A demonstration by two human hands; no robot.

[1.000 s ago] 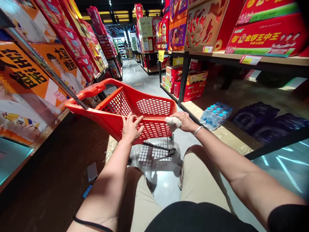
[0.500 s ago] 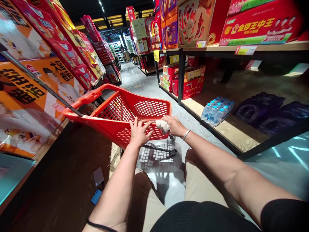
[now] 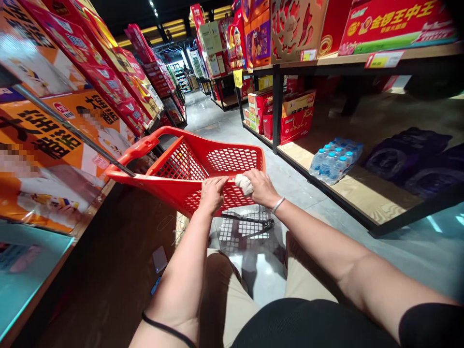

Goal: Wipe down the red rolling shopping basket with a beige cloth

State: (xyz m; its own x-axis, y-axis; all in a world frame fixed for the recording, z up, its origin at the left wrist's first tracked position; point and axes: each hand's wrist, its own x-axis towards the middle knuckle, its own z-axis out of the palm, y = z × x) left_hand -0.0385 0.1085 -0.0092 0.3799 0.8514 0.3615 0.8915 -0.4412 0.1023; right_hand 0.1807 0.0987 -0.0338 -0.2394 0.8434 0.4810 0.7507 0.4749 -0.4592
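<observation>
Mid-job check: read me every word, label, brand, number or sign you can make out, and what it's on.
"金锣王中王": red carton, right upper shelf.
Orange boxes, left: large black characters, too slanted and partly pixelated to read surely.
Price tags, yellow tag, remaining packaging: too small or blurred.
Shopping cart: no text I can make out.

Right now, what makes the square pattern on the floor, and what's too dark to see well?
Head view: the red, holed plastic shopping cart seems to cast that patterned shadow on the shiny grey floor; head view: the purple plastic-wrapped packs on the low wooden shelf sit in shade.
</observation>
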